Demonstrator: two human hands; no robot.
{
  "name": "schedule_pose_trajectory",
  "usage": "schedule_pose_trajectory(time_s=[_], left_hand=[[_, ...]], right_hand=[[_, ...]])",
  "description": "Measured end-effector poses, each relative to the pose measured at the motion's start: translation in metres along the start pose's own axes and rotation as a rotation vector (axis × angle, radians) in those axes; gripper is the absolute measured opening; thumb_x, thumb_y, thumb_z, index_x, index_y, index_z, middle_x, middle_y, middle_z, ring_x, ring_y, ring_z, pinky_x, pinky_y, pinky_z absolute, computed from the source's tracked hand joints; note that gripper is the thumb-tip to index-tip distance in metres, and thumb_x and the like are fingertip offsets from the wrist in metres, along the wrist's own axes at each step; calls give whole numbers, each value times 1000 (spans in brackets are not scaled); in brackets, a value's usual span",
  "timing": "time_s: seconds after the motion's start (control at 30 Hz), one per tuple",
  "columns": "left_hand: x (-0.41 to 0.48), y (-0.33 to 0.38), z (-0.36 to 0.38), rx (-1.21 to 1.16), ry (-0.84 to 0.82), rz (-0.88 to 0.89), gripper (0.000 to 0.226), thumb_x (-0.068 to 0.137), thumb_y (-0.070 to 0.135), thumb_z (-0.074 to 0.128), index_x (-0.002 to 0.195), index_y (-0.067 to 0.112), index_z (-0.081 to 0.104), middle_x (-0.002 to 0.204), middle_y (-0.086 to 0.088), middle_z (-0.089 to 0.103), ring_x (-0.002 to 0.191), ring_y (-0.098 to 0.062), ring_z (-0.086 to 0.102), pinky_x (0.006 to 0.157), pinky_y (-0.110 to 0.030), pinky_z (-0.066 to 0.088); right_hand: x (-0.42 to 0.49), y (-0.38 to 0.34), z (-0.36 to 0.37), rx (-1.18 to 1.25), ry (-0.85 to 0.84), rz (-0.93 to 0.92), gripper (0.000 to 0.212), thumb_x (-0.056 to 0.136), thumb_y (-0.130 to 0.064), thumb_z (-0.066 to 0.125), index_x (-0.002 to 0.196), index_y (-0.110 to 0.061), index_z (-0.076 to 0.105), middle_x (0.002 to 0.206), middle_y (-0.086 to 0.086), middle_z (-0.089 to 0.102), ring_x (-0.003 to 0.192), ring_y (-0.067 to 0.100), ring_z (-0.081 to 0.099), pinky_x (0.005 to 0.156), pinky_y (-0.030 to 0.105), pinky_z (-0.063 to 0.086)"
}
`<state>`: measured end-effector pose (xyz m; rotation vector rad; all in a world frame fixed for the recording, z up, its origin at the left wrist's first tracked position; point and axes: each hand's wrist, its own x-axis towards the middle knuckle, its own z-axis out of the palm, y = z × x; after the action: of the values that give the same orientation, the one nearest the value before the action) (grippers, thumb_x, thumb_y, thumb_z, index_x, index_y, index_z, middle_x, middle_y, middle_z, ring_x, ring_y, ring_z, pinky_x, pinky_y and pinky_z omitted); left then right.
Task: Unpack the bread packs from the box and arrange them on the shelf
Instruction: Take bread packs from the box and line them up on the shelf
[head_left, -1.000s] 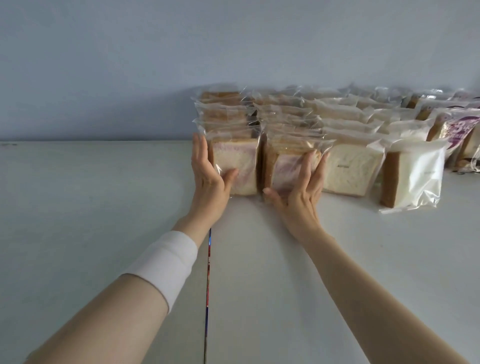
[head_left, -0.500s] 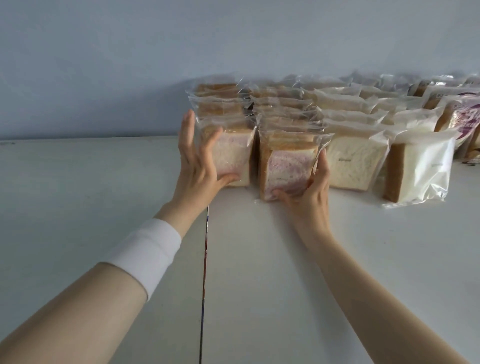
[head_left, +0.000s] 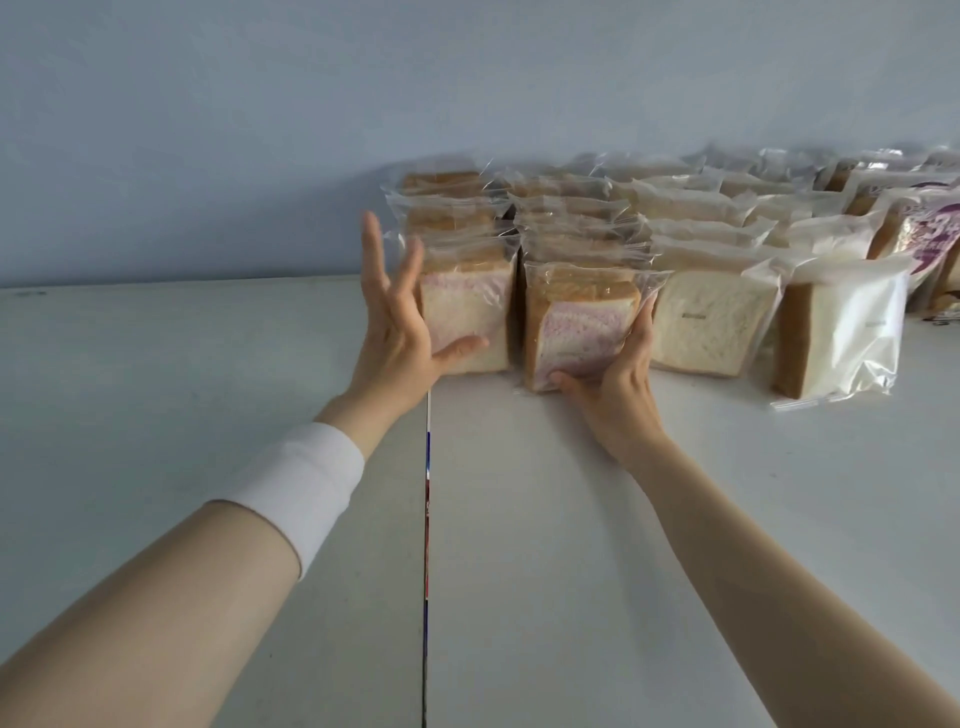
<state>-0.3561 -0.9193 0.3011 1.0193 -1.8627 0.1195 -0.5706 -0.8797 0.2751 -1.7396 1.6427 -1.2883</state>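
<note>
Several clear-wrapped bread packs stand in rows on the white shelf (head_left: 208, 415) against the wall. The leftmost front pack (head_left: 470, 317) shows a pink swirl; my left hand (head_left: 397, 332) stands beside its left face with fingers straight and spread, thumb touching its front. The front pack of the second row (head_left: 582, 325), also pink-swirled, is gripped by my right hand (head_left: 615, 395), thumb under its front bottom edge and fingers up its right side. A white wristband sits on my left forearm. The box is out of view.
To the right stand a plain white bread pack (head_left: 714, 327) and a brown-crusted pack (head_left: 841, 332), with purple-printed packs (head_left: 930, 234) at the far right. A thin seam (head_left: 427, 519) runs down the shelf. Bare shelf surface lies to the left and in front.
My left hand has lifted and spread its fingers beside the leftmost pack. My right hand has shifted from the front of the second pack to curl round its lower right side.
</note>
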Motion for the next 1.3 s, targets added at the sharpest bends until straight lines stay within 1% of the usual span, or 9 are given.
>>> schedule_pose_trajectory(time_s=[0.13, 0.27, 0.5, 0.67, 0.77, 0.9, 1.1, 1.2, 1.3], left_hand=[[5, 13, 10, -391, 113, -527, 105, 75, 27, 74, 143, -3, 0, 152, -23, -5, 144, -29, -3, 112, -14, 1], [10, 21, 22, -541, 226, -616, 87, 81, 11, 69, 144, 4, 9, 150, -10, 18, 139, -14, 21, 106, -4, 20], [6, 21, 33, -401, 290, -445, 65, 83, 7, 65, 134, -3, 26, 139, -23, 32, 133, -26, 30, 106, -5, 20], [4, 16, 36, -351, 271, -402, 63, 82, 6, 67, 131, -1, 27, 138, -28, 31, 134, -37, 31, 112, -16, 20], [4, 13, 36, -318, 251, -410, 68, 82, 11, 68, 132, -4, 25, 139, -27, 29, 135, -34, 29, 114, -29, 20], [3, 10, 31, -361, 215, -447, 81, 81, 17, 67, 138, -8, 14, 142, -15, 18, 136, -19, 19, 116, -25, 13], [3, 25, 10, -369, 204, -491, 114, 74, 61, 60, 140, -9, 0, 147, -12, 3, 139, -20, 6, 119, -42, 7], [17, 61, -7, -245, 272, -248, 92, 80, 53, 60, 135, -4, 12, 145, -29, 12, 138, -29, 14, 118, -36, 12], [54, 111, -1, -128, 118, 64, 60, 83, 36, 63, 129, 6, 37, 135, -17, 41, 129, -24, 38, 108, -32, 29]], right_hand=[[1, -3, -4, 49, -20, 23, 111, 76, -8, 73, 141, 1, -17, 155, 15, -8, 145, 23, -1, 118, 42, 11], [3, -5, 0, 64, 15, 84, 105, 75, -10, 74, 145, -2, -3, 156, 9, 1, 144, 19, 9, 116, 34, 16], [7, -4, 7, 44, 44, 83, 96, 74, -10, 74, 143, -1, 7, 149, 8, 18, 138, 18, 23, 111, 25, 23], [12, -2, 9, 38, 9, 95, 97, 74, -10, 74, 142, 2, 6, 148, 13, 18, 138, 21, 21, 114, 31, 21], [14, -6, 9, 48, -17, 129, 101, 74, -8, 74, 142, 2, 1, 150, 15, 14, 141, 23, 17, 117, 37, 18], [11, -14, -6, 23, -100, 144, 108, 71, -15, 78, 144, 0, 0, 151, 15, 14, 141, 26, 17, 114, 43, 24], [-6, -31, -60, -221, -58, 43, 77, 76, -24, 74, 140, -8, 35, 132, 11, 47, 117, 23, 51, 100, 34, 42], [-13, -28, -109, -255, 55, -113, 64, 72, -19, 77, 129, -6, 50, 125, 10, 54, 108, 24, 57, 95, 36, 47], [-5, 1, -157, -509, 169, -237, 77, 64, -21, 82, 130, -4, 47, 132, 17, 48, 123, 36, 43, 106, 31, 29]])
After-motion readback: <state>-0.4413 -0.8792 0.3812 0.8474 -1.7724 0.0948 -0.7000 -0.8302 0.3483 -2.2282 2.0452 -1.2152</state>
